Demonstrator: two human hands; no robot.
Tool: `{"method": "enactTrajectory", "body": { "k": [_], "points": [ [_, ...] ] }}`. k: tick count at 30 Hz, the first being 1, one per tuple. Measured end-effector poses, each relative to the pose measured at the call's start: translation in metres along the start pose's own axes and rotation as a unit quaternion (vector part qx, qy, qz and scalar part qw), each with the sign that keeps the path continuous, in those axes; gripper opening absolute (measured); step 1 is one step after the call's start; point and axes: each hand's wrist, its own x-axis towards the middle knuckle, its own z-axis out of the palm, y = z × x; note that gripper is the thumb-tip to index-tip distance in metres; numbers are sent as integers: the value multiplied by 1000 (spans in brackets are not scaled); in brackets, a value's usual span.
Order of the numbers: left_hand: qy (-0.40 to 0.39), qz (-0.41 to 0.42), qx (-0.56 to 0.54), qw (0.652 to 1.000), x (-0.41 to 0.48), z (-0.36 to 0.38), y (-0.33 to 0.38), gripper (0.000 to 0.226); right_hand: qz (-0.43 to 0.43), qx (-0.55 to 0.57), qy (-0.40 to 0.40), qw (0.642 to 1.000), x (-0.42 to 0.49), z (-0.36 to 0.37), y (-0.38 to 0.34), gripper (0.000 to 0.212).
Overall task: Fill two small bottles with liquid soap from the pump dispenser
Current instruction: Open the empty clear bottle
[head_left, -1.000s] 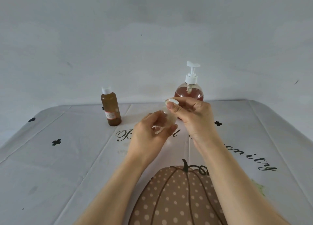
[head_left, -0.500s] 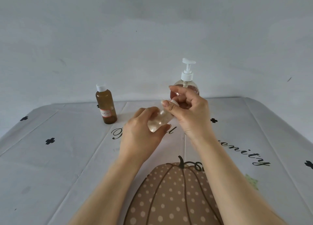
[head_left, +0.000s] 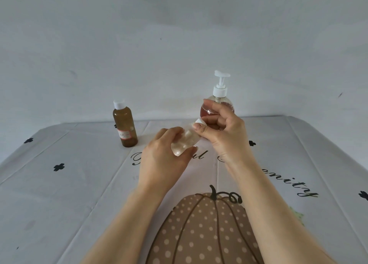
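Observation:
A small clear bottle [head_left: 184, 142] is held tilted above the table, its neck pointing up and right. My left hand [head_left: 165, 158] grips its body. My right hand [head_left: 221, 130] pinches the bottle's white cap [head_left: 199, 122] with thumb and fingers. Behind my right hand stands the pump dispenser [head_left: 219, 98], round, with reddish liquid soap and a white pump head. A second small bottle [head_left: 125, 126] stands upright at the back left; it looks brown, has a white cap and a small label.
The table is covered by a white cloth [head_left: 69, 184] with black script, small black clover marks and a dotted brown pumpkin print near me. A plain grey wall rises behind the table's far edge.
The clear bottle has tilted further in my left hand. My right hand's fingers have shifted around the cap. The view has dropped slightly.

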Motion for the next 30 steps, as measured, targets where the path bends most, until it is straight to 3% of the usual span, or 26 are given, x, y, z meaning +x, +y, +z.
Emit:
{"method": "enactTrajectory", "body": {
  "k": [13, 30],
  "points": [
    [-1, 1, -6, 1000, -1, -1, 2, 46, 1, 39, -10, 999, 2, 0, 2, 56],
    [-7, 5, -4, 1000, -1, -1, 2, 48, 1, -5, 27, 1000, 0, 1, 3, 52]
  ]
}}
